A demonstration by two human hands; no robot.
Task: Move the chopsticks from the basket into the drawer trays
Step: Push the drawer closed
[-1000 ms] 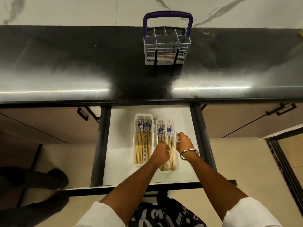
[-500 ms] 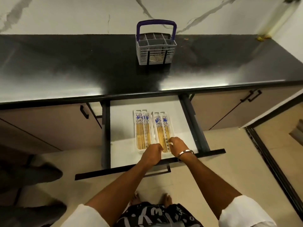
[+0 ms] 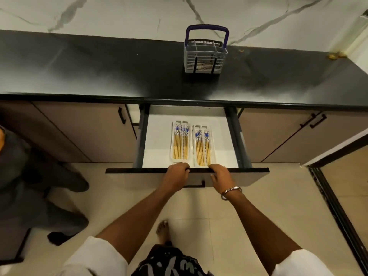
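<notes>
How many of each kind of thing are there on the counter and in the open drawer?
White plastic trays holding chopsticks: 2, the left tray and the right tray
Grey wire basket with a purple handle: 1
Hands on the black drawer front: 2, left hand and right hand
Total: 5, drawer aside

Single head-worn wide-angle view, looking steeply down and forward, bench [image 3: 99, 72] toward 12 o'clock, open drawer [image 3: 187, 170] close below centre.

Both arms reach forward, left grip [image 3: 177, 172] and right grip [image 3: 218, 174] curled (knuckles up).
</notes>
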